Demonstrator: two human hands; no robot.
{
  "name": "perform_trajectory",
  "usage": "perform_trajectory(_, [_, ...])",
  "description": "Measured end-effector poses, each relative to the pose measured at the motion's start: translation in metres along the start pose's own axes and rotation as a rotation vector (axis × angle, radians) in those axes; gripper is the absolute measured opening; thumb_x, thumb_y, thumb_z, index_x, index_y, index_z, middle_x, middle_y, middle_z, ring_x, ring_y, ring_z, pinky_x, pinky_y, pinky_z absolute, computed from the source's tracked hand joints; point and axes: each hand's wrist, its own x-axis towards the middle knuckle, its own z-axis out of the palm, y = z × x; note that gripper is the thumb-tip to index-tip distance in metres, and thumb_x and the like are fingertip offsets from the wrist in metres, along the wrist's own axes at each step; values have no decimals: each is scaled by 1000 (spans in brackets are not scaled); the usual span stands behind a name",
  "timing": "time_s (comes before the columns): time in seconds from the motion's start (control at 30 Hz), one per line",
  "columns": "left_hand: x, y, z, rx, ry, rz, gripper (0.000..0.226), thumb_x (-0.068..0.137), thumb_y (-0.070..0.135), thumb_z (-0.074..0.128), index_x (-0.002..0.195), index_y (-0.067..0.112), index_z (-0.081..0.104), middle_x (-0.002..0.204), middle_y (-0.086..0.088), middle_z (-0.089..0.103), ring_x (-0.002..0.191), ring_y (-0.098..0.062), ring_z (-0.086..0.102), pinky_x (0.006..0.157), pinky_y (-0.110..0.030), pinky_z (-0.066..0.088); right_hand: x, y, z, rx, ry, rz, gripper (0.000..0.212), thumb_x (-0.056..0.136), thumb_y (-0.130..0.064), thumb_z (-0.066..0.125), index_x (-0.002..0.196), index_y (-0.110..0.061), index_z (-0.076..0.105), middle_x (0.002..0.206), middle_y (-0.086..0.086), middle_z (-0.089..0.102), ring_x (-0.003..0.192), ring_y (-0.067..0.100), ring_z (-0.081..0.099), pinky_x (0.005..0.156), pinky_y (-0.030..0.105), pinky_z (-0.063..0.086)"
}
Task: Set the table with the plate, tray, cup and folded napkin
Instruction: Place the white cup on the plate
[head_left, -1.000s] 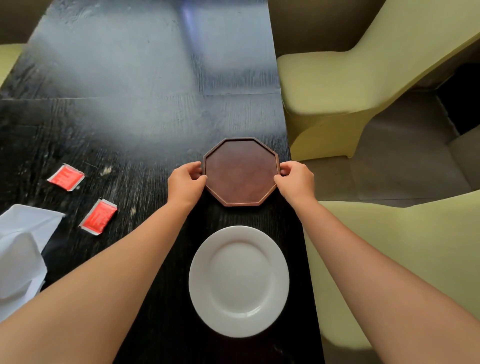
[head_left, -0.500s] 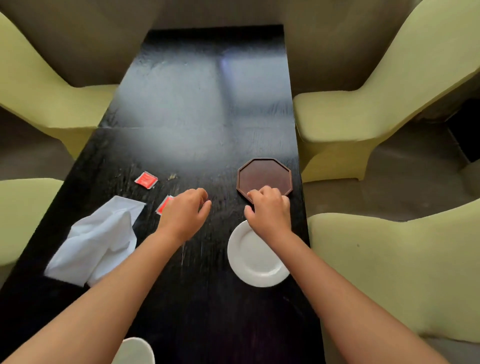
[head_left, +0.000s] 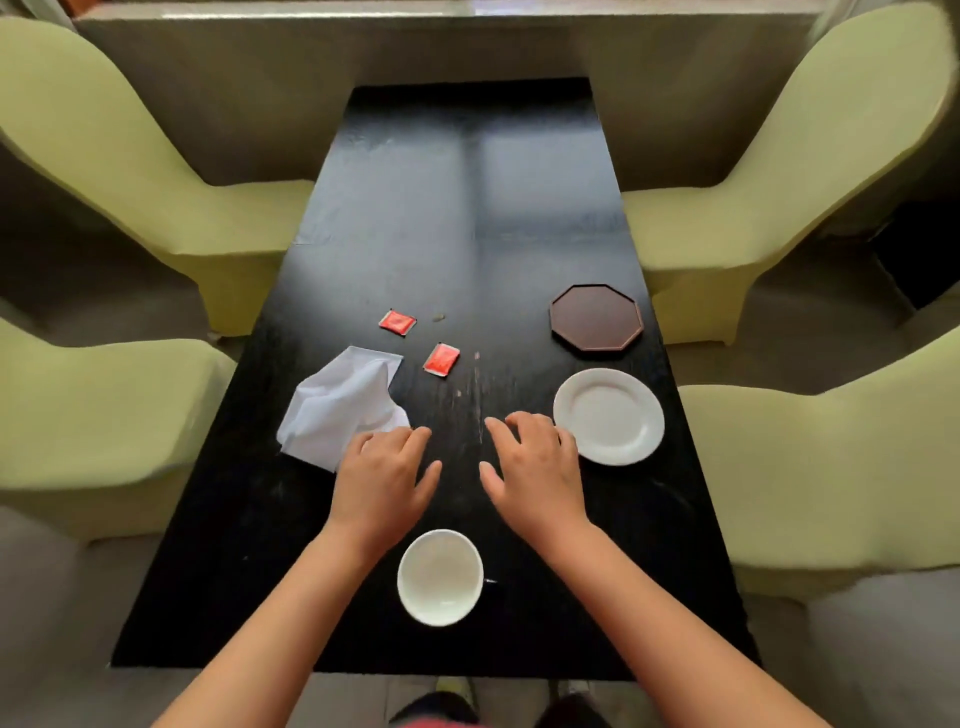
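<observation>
From the head view, both hands have let go of the brown octagonal tray (head_left: 596, 320), which a second ago they gripped by its two sides; it now sits alone at the far right of the dark tabletop (head_left: 467, 208), close to the right edge. The white plate (head_left: 609, 415) lies just nearer, also hard by that edge. So tray and plate look placed, and cup and napkin remain.

The left hand (head_left: 383, 480) hovers palm-down with loosely spread fingers, its fingertips at, perhaps just touching, the near corner of the crumpled white napkin (head_left: 340, 406); contact is hard to judge from this angle. The right hand (head_left: 535, 467) is likewise spread and holds nothing, its knuckles just beside the plate's left rim. The white cup (head_left: 440, 577) stands near the front edge, between the forearms.

Two red sachets (head_left: 441, 359) lie beyond the napkin. The far half of the tabletop gives open room; pale green chairs (head_left: 810, 467) crowd both long sides, so the right-hand pieces have little margin.
</observation>
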Motion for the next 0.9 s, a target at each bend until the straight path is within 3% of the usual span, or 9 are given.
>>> perform_trajectory(0.13, [-47,-14,13,64,-29,15,34,76,28,70,103,7,66,85,-6,69,78,-28,66,85,-42,50,-36,-22,23,-29,-34,36,48,82,-31,60,126,-14,52,120,11,57,111,30,52,96,45,38])
perform_trajectory(0.33, [-83,-25,39,146,-99,-10,47,70,32,76,108,7,66,90,-7,68,77,-27,66,88,-52,49,-65,-29,57,6,-166,119,57,89,-35,50,140,-15,35,132,6,48,119,25,45,98,40,35])
perform_trajectory(0.47, [-98,-26,58,181,-158,-25,56,69,38,76,116,9,64,99,-8,68,87,-26,66,92,-57,44,-70,-26,76,-14,-243,195,61,90,-36,48,143,-14,27,135,5,45,122,24,42,100,39,35])
perform_trajectory(0.6, [-109,-25,80,203,-318,-64,67,83,47,56,137,10,44,122,-5,60,109,-23,58,107,-57,28,-73,-26,95,-47,-388,275,63,89,-39,50,141,-12,27,134,8,46,121,26,44,98,39,38])
perform_trajectory(0.7, [-112,-21,90,198,-489,-135,69,90,51,38,145,10,25,136,-1,49,121,-19,48,112,-53,16,-74,-25,104,-4,-467,344,49,88,-37,51,129,-13,40,124,8,52,115,27,48,92,39,40])
perform_trajectory(0.77, [-111,-17,95,127,-561,-209,61,91,46,36,141,12,29,129,-1,54,114,-19,54,107,-45,28,-74,-25,107,28,-495,363,36,87,-31,50,118,-13,46,117,8,58,109,28,51,87,39,41])
perform_trajectory(0.8, [-111,-15,98,52,-577,-247,53,91,42,38,135,14,34,122,-2,58,106,-20,58,95,-39,38,-74,-25,109,45,-500,369,32,87,-28,50,115,-13,47,115,8,59,107,28,52,86,39,41])
perform_trajectory(0.87, [-111,-15,100,-224,-583,-376,38,90,31,45,124,17,40,108,-5,64,91,-23,62,70,-31,41,-74,-25,111,80,-487,382,28,86,-21,49,112,-12,48,112,9,62,104,30,54,84,39,42])
perform_trajectory(0.9, [-112,-15,101,-394,-597,-467,37,89,26,48,125,19,40,106,-6,64,89,-23,61,68,-31,41,-73,-25,111,95,-473,391,27,85,-19,49,112,-12,49,110,10,63,102,30,55,84,38,42])
